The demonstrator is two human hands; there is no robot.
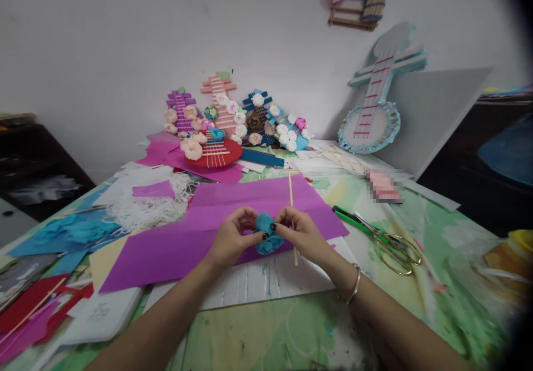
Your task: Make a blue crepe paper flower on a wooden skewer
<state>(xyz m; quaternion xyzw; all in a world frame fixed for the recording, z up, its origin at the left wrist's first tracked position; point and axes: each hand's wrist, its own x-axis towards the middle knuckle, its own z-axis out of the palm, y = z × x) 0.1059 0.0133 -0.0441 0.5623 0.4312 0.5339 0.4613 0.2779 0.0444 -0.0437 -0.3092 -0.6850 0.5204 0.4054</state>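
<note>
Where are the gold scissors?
In the head view, the scissors lie on the table, right of the right hand, beside the green tool.

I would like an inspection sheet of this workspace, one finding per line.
Surface: green patterned table cover, stained.
Job's things: bunched blue crepe paper; thin stick at the right hand.
Clutter: purple sheet under the work; white shreds on the left; gold-handled scissors on the right, blades toward the wall.
Hands: left hand and right hand both pinch the crepe paper.
Cables: white strip at near left; cannot tell whether it is one.
Surroundings: pale wall behind decorated model instruments; dark shelf at left.
</note>
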